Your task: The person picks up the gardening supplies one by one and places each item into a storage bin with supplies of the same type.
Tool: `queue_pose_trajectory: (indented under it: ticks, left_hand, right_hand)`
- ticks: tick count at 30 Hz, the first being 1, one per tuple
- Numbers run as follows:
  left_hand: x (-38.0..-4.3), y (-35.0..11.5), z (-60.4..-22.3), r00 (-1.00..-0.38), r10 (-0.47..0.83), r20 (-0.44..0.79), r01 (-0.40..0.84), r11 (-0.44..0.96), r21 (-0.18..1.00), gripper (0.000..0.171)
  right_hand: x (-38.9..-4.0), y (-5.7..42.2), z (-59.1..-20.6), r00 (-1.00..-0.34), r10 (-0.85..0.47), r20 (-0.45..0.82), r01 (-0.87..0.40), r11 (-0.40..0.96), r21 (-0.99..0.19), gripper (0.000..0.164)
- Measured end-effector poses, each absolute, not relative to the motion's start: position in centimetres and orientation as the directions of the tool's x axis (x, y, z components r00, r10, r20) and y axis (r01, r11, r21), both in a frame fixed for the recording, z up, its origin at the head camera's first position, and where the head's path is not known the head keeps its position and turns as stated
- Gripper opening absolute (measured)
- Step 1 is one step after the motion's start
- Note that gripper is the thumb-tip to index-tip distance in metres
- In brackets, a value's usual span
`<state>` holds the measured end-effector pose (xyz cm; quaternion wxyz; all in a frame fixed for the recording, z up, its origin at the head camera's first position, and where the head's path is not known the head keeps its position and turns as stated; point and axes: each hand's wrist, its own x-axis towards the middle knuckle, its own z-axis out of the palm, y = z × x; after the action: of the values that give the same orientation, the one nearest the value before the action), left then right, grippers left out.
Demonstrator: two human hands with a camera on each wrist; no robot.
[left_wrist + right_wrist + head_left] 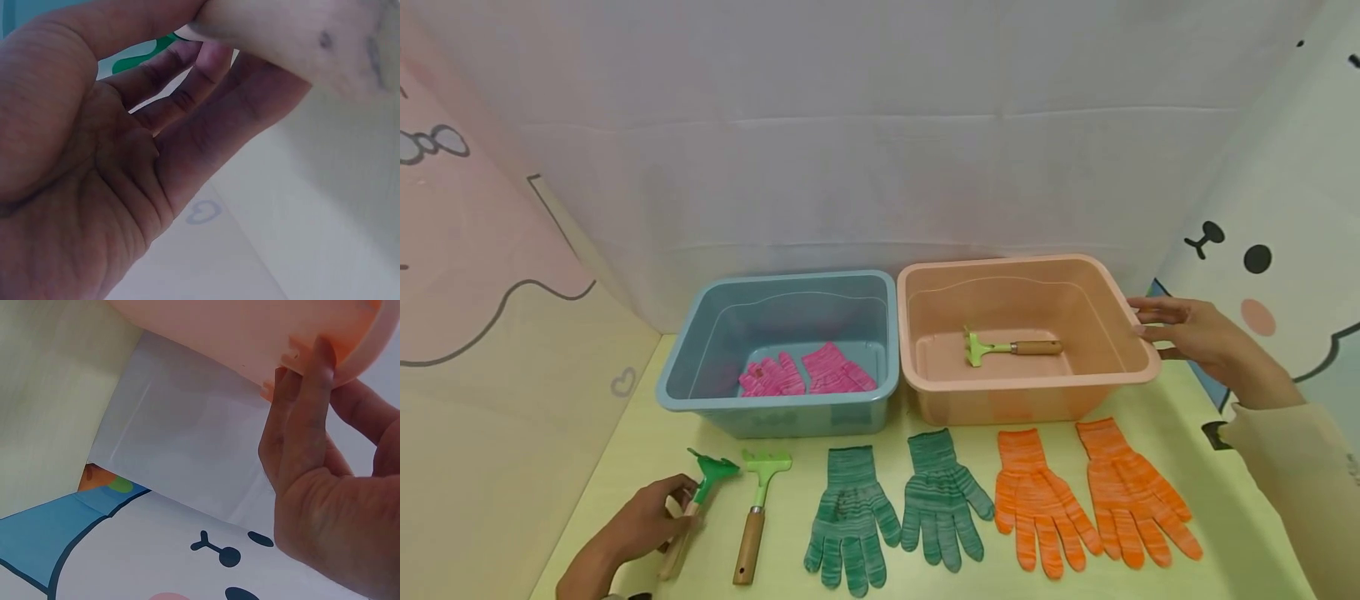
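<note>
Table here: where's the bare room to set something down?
Bare table shows between the blue tub and left hand, and between the orange gloves and right sleeve. It's crowded front-middle, where the green gloves nearly meet the orange ones.

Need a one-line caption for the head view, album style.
Left grip pinches a green-headed garden tool while the right grip holds the peach tub beyond two orange gloves.

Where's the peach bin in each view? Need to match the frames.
Head: the peach bin sits right of centre.
Left wrist: not in it.
Right wrist: along the top, into the upper right corner.
Shared landmark, head and right wrist: the right hand at its rim.
</note>
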<state>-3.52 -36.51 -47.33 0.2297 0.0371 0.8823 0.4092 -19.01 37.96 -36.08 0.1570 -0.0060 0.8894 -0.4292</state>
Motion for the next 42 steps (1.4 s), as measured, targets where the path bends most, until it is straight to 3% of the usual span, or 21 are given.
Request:
queue_pose_trajectory:
  ticks: [11, 42]
  left_hand:
    - [-4.1, -35.1, -46.3, -0.866, 0.298, -0.401, -0.145, 0.618, 0.773, 0.038]
    - [-6.0, -29.7, -46.1, -0.799, 0.467, -0.378, -0.026, 0.601, 0.799, 0.032]
  right_hand:
    - [-18.9, 37.9, -36.2, -0.949, -0.149, -0.277, 0.122, 0.639, -0.760, 0.070]
    - [-19.1, 38.1, -36.0, -0.936, -0.159, -0.314, 0.156, 0.611, -0.776, 0.071]
